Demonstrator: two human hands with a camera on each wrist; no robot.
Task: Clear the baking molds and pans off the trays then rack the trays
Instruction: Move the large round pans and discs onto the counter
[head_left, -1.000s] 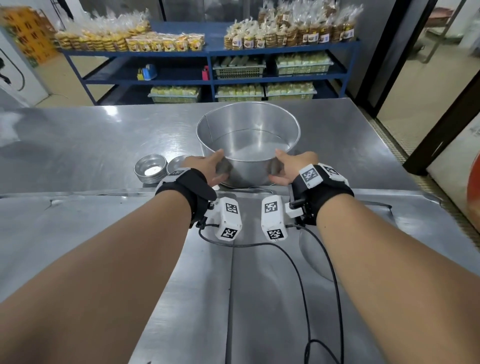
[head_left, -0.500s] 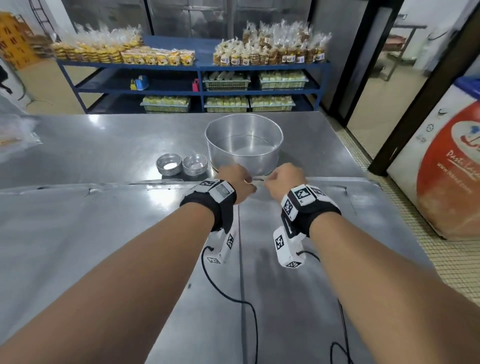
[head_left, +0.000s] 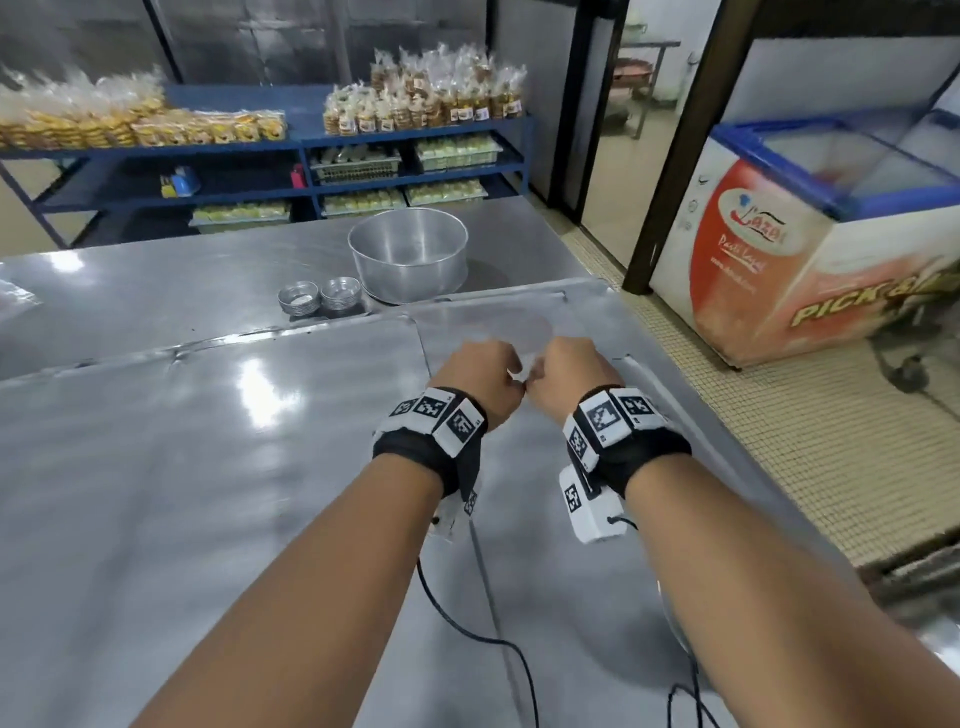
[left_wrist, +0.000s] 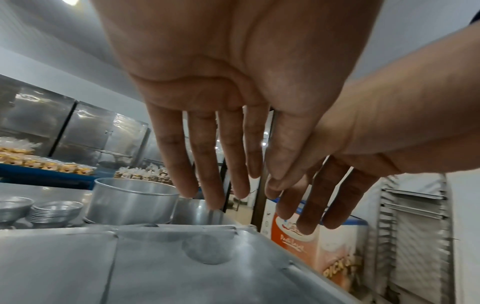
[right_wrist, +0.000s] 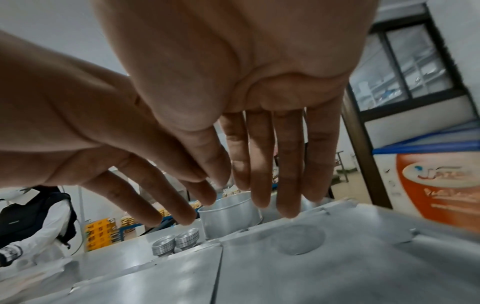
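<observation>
I find the fingers (left_wrist: 205, 164) of the left hand (head_left: 480, 376) straight, slightly spread and pointing down, holding nothing; the fingers (right_wrist: 285, 164) of the right hand (head_left: 569, 376) are likewise straight and empty. Both wrist views show this plainly. The head view shows only the backs of the two hands, close together with thumbs about touching, raised over the trays.

Below them lie two flat metal trays side by side: the left tray (head_left: 208, 467) and the right tray (head_left: 561, 545), meeting at a seam. The wrist views show a round mark (right_wrist: 297, 239) on the right tray's far end, faint in the head view.

Beyond the trays' far rim, on the steel table (head_left: 156, 280), stands a large round pan (head_left: 410, 257), with two stacks of small molds (head_left: 319, 297) just beside it on the left. The left wrist view shows what may be a second, smaller pan behind the fingertips; I cannot confirm it.

Only the left wrist view shows a tall rack (left_wrist: 413, 236) with slide rails at the right. Only the right wrist view shows a person in white (right_wrist: 33, 226) at the far left, partly cut off.

The right tray's edge runs along the table's edge; past it are tiled floor and a chest freezer (head_left: 810, 234).
</observation>
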